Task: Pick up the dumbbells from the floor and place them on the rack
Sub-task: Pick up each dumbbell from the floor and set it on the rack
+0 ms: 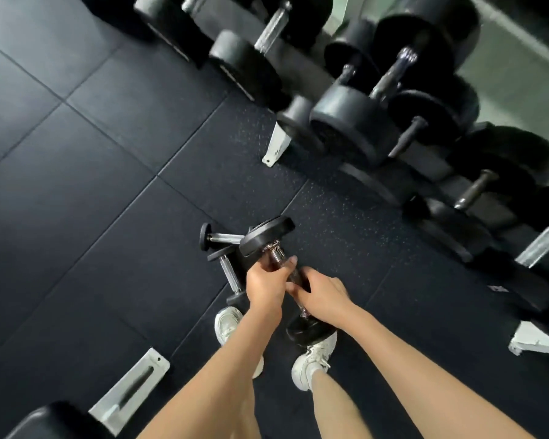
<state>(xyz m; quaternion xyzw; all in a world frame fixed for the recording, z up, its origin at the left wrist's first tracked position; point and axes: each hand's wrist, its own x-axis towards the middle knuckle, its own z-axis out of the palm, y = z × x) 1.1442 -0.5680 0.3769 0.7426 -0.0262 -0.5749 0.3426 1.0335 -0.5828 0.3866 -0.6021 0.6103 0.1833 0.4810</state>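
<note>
**Fig. 1.** View from the head, looking down. The dark rubber floor (92,185) fills the left and centre of the frame. Its tiles cushion dropped weights.

The rack (301,66) runs diagonally from the top centre to the right edge. Its shelves are tilted, presumably so that each racked dumbbell (390,74) settles with its handle towards the user. Open slots cannot be made out clearly because of blur.

The held dumbbell (279,256) is in the lower centre, clear of the floor and above the feet, well apart from the rack. Its far plate (267,234) points up-frame and its near plate (309,331) hangs over the right shoe (311,359).

Both hands are on the handle, side by side and touching. The left hand (265,286) has its fingers curled round the bar from the left. The right hand (322,293) is wrapped over the bar nearer the near plate. A two-handed grip of this kind suggests a load too heavy for one arm, with both hands kept between the plates for balance.

Two small dumbbells (222,239) (230,275) lie on the floor just left of the hands, crossing one another and not yet collected.

The left shoe (227,323) stands beside them, and the feet are apart for a stable stance.

The judged step is carrying the load to the rack.
</note>
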